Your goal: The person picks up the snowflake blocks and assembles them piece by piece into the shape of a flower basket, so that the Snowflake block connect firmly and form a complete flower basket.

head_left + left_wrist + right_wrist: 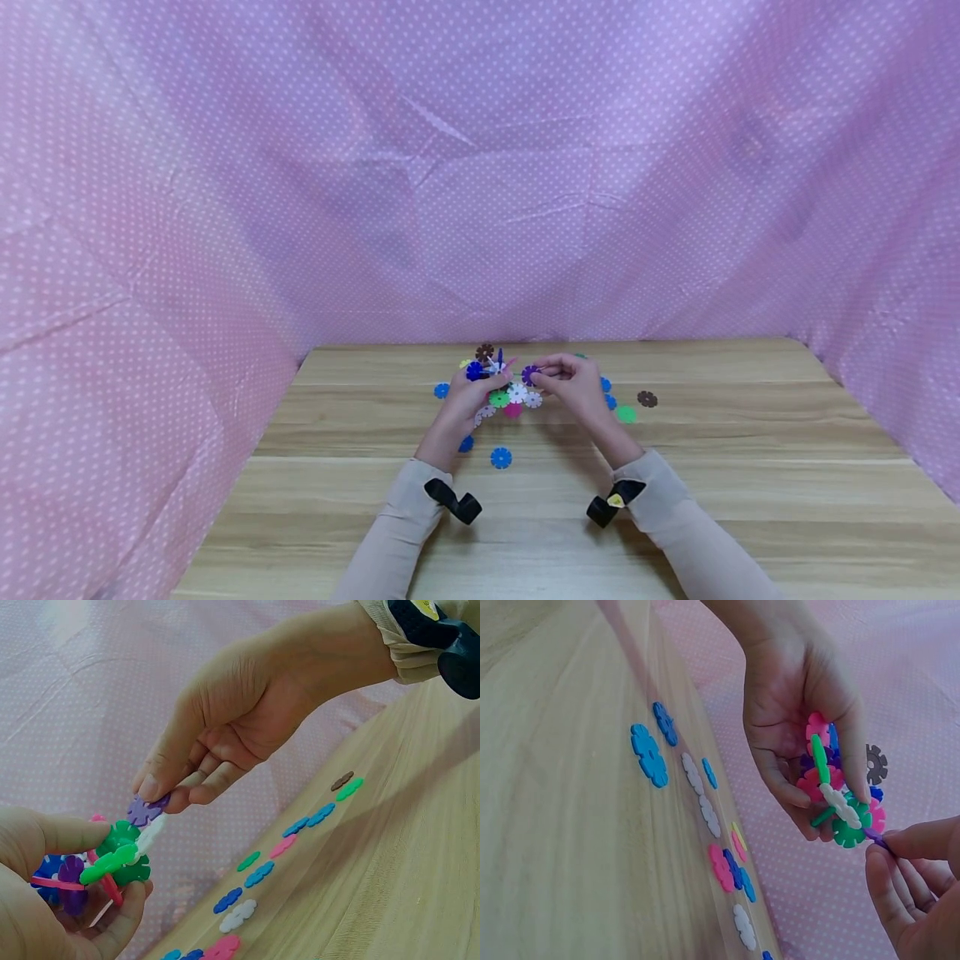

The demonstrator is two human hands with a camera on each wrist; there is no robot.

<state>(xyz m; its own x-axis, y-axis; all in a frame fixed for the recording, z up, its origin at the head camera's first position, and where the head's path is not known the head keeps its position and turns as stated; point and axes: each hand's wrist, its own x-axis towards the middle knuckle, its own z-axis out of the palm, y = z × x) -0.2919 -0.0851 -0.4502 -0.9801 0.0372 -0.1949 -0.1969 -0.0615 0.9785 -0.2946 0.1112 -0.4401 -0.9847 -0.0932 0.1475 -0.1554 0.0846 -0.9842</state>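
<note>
My left hand (pixel 457 407) grips a cluster of interlocked plastic snowflake discs (pixel 111 862) in green, pink, purple, blue and white. The thumb lies on one side of it and the fingers curl round the other. Between thumb and fingertips my right hand (pixel 576 387) pinches a single purple snowflake disc (pixel 141 811). This disc meets the cluster's edge beside a white disc (pixel 151 837) and a green one. Whether its slot is engaged, I cannot tell. From the right wrist, the purple disc (pixel 875 838) appears edge-on at the green disc (pixel 849 834).
Loose snowflake discs lie on the wooden table (pixel 555 533). A blue one (pixel 501 457) is nearest me; a brown one (pixel 647 399) and a light green one (pixel 626 414) lie to the right. Behind the table hangs a pink dotted cloth (pixel 480 208).
</note>
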